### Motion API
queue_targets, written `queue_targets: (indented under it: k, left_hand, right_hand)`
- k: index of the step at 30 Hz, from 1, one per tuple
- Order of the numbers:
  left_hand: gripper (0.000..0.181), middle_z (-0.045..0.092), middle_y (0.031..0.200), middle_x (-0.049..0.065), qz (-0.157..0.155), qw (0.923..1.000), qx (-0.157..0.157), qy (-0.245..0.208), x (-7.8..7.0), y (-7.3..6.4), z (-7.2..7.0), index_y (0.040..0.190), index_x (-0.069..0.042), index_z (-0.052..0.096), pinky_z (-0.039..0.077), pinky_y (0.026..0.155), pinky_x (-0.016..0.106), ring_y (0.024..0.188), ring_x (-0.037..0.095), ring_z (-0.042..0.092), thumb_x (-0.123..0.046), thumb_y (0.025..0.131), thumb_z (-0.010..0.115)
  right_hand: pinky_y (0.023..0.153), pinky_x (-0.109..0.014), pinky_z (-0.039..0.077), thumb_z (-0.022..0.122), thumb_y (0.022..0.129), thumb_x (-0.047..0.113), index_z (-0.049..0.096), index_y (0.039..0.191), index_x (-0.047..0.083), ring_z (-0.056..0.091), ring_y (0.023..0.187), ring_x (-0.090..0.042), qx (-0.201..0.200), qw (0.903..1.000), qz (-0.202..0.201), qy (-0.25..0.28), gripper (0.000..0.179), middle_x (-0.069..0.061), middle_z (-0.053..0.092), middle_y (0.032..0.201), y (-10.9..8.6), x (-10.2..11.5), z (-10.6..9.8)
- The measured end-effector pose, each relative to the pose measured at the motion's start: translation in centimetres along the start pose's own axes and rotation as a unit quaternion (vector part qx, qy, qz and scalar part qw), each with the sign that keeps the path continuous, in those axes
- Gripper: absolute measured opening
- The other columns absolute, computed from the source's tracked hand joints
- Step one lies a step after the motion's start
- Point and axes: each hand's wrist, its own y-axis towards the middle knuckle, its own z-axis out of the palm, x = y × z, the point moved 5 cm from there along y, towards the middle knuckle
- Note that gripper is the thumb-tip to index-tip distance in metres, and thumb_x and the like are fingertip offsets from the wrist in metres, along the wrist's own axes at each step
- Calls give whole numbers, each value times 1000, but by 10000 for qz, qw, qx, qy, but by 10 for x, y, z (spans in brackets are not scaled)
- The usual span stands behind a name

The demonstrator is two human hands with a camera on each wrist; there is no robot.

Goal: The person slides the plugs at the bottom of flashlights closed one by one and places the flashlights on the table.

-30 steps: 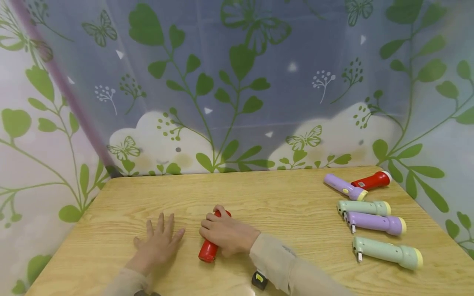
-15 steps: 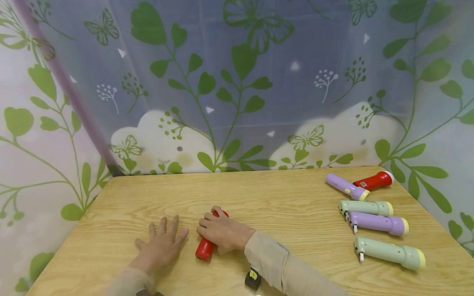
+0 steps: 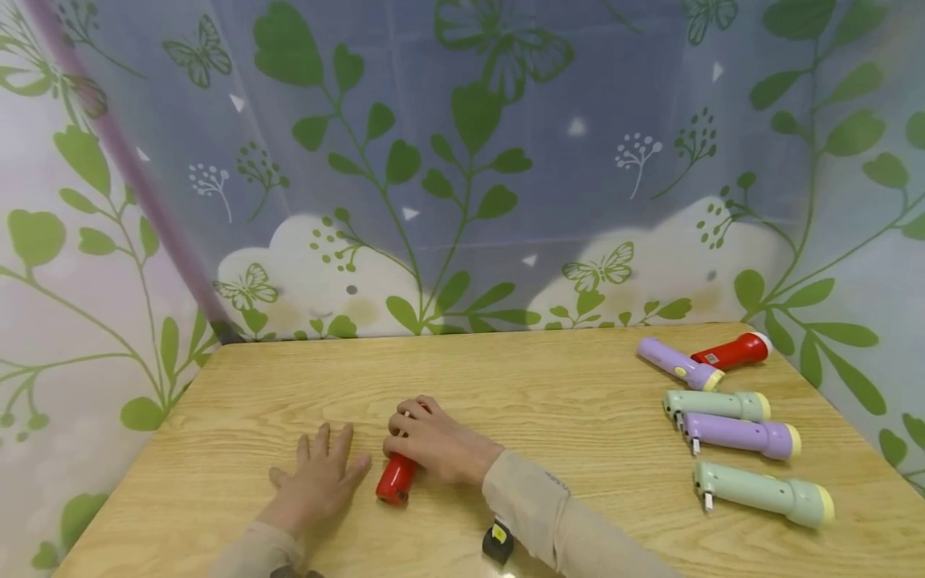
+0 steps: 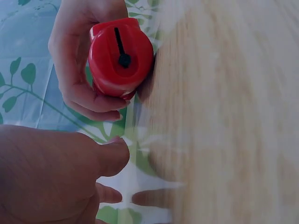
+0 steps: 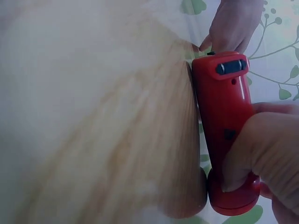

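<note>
A red flashlight [image 3: 397, 479] lies at a slant near the middle of the wooden table. My right hand [image 3: 441, 441] grips it from above, its fingers wrapped over the far part and hiding it. The right wrist view shows the thumb [image 5: 238, 163] pressed along the red flashlight [image 5: 222, 102] close to its wider head. In the left wrist view the tail end of the red flashlight [image 4: 120, 58] faces the camera, with a black slot and dot on it. To its left, my left hand [image 3: 318, 482] has its fingers spread, apart from the flashlight and holding nothing.
At the table's right side lie several flashlights: a purple one [image 3: 675, 363] by a red one [image 3: 737, 352], a green one [image 3: 715, 405], another purple one [image 3: 740, 435] and a green one nearest [image 3: 762, 494]. Printed curtains [image 3: 506, 201] stand behind the table [image 3: 506, 369].
The right hand and the red flashlight have shifted slightly left, and the fingers now cover more of its far end. The left hand stays spread in nearly the same place.
</note>
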Motion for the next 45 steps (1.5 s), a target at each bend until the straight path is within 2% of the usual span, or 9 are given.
queue_targets:
  k: [7, 14, 22, 28, 31, 36, 39, 42, 45]
  left_hand:
    - [75, 9, 153, 34, 52, 10000, -23, -16, -2, 2, 0, 152, -4, 23, 3, 86, 86, 135, 62, 3, -56, 99, 38]
    - [76, 8, 152, 35, 49, 10000, -1, -20, -2, 0, -2, 151, -4, 24, 3, 85, 87, 134, 62, 3, -55, 98, 40]
    - [75, 10, 152, 35, 99, 9999, -26, -18, -1, 1, -1, 151, -4, 26, 4, 85, 87, 134, 63, 4, -55, 98, 41]
    - [75, 13, 152, 35, 121, 9998, -47, 124, -2, 1, -3, 150, -4, 27, 3, 88, 86, 133, 63, 7, -56, 98, 40]
    - [72, 18, 151, 34, 283, 9994, -159, 127, -6, 1, -5, 149, -3, 30, 8, 90, 84, 133, 62, 14, -54, 99, 39]
    - [66, 30, 147, 33, 713, 9957, -402, -424, -25, 2, -8, 147, 1, 32, 20, 95, 78, 131, 57, 28, -47, 103, 35]
    - [66, 36, 142, 34, 908, 9911, -598, -773, -39, 3, -10, 146, 5, 32, 28, 98, 70, 126, 56, 36, -45, 103, 36]
    - [68, 44, 133, 33, 995, 9874, -918, -814, -52, 3, -9, 144, 7, 33, 38, 97, 61, 117, 51, 47, -45, 102, 40]
    - [72, 47, 125, 31, 917, 9874, -1050, -751, -61, 3, -5, 144, 8, 32, 43, 95, 56, 107, 45, 54, -49, 101, 42]
  right_hand:
    - [104, -45, 34, 76, 82, 19, 63, 113, 27, 43, 122, -21, -108, 9996, 251, -13, 34, 3, 56, 121, -9, -6, -6]
    - [92, -37, 48, 67, 91, 12, 64, 115, 26, 45, 121, -19, -241, 9988, 260, 328, 28, 3, 57, 122, -9, -6, -11]
    - [100, -31, 43, 68, 89, 10, 63, 119, 24, 45, 125, -19, -316, 9983, 201, 442, 34, -2, 54, 129, -1, -6, -7]
    - [105, -31, 39, 70, 89, 12, 57, 127, 20, 43, 129, -21, -425, 9965, 326, 637, 41, -7, 47, 138, -5, -13, -6]
    - [105, -34, 39, 71, 87, 10, 54, 130, 18, 43, 128, -23, -510, 9957, 414, 653, 47, -8, 47, 138, -13, -19, -9]
    - [103, -41, 41, 65, 81, -10, 49, 133, 16, 44, 128, -25, -626, 9909, 833, 857, 60, -9, 49, 137, -52, -39, -16]
    - [99, -46, 43, 61, 78, -17, 49, 133, 11, 46, 126, -29, -779, 9860, 1059, 1024, 63, -13, 50, 134, -91, -55, -19]
    - [97, -50, 44, 64, 75, -18, 50, 131, 5, 50, 120, -33, -923, 9810, 1306, 1098, 63, -17, 52, 130, -135, -70, -25]
    - [94, -52, 45, 70, 71, -16, 51, 131, 2, 54, 114, -33, -1033, 9753, 1685, 984, 66, -17, 55, 125, -178, -83, -36]
